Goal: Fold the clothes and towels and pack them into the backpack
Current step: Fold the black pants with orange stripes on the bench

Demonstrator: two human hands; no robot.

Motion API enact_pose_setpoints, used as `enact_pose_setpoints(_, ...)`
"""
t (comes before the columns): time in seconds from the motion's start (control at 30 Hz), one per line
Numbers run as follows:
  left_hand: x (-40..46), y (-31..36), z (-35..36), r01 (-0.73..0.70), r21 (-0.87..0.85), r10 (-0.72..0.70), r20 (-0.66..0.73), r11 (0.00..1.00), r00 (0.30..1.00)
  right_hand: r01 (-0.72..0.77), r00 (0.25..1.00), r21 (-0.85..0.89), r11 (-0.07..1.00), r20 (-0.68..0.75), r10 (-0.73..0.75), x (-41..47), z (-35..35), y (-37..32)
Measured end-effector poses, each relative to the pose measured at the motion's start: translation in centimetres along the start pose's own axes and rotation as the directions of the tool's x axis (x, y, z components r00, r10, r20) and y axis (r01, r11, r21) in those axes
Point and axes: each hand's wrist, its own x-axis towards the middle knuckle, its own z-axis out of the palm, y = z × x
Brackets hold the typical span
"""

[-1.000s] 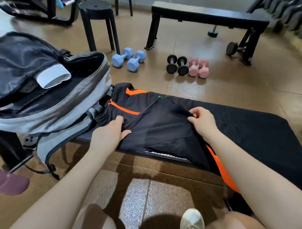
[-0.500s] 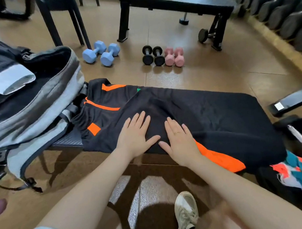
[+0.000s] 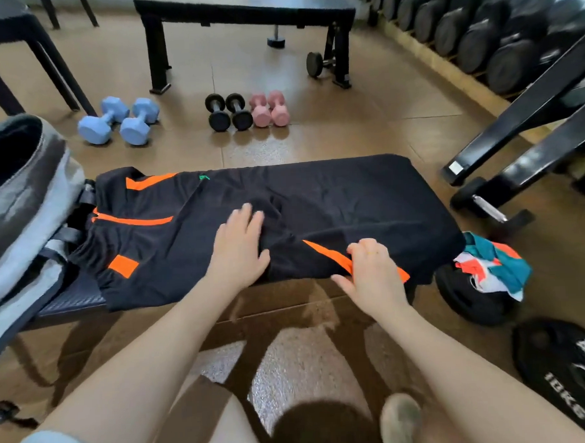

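A black garment with orange stripes (image 3: 317,204) lies spread along a black bench (image 3: 71,300). My left hand (image 3: 239,248) presses flat on its middle with straight fingers. My right hand (image 3: 372,275) pinches the near edge by the orange stripe, fingers curled on the cloth. The grey backpack (image 3: 22,211) stands open at the bench's left end, touching the garment. A bundle of teal, orange and white cloth (image 3: 495,267) rests on a weight plate to the right.
Blue dumbbells (image 3: 118,123), black dumbbells (image 3: 229,111) and pink dumbbells (image 3: 269,108) sit on the floor beyond the bench. Another black bench (image 3: 244,14) stands farther back. A dumbbell rack (image 3: 496,32) lines the right. Weight plates (image 3: 565,367) lie at lower right.
My right hand has shifted right from lying flat on the garment to pinching its near edge at the orange stripe. My left hand has slid slightly right and stays flat.
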Motion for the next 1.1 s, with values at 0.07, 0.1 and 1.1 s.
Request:
enact_pose_setpoints(0.07, 0.4, 2.5, 0.2, -0.214, -0.124, 0.206, -0.069, 0.969, 0.976, -0.008, 1.000, -0.092, 0.996, -0.010, 0.007, 0.7, 0.2, -1.4)
enact_pose_setpoints(0.1, 0.7, 3.5, 0.4, -0.278, -0.146, 0.271, -0.066, 0.949, 0.960, -0.024, 0.999, -0.129, 0.991, -0.035, 0.020, 1.0, 0.1, -1.7)
enact_pose_setpoints(1.1, 6.2, 10.9, 3.0, 0.203, 0.197, -0.132, -0.322, 0.959, 0.937, 0.058, 0.988, 0.121, 0.991, 0.133, -0.074, 13.8, -3.2, 13.6)
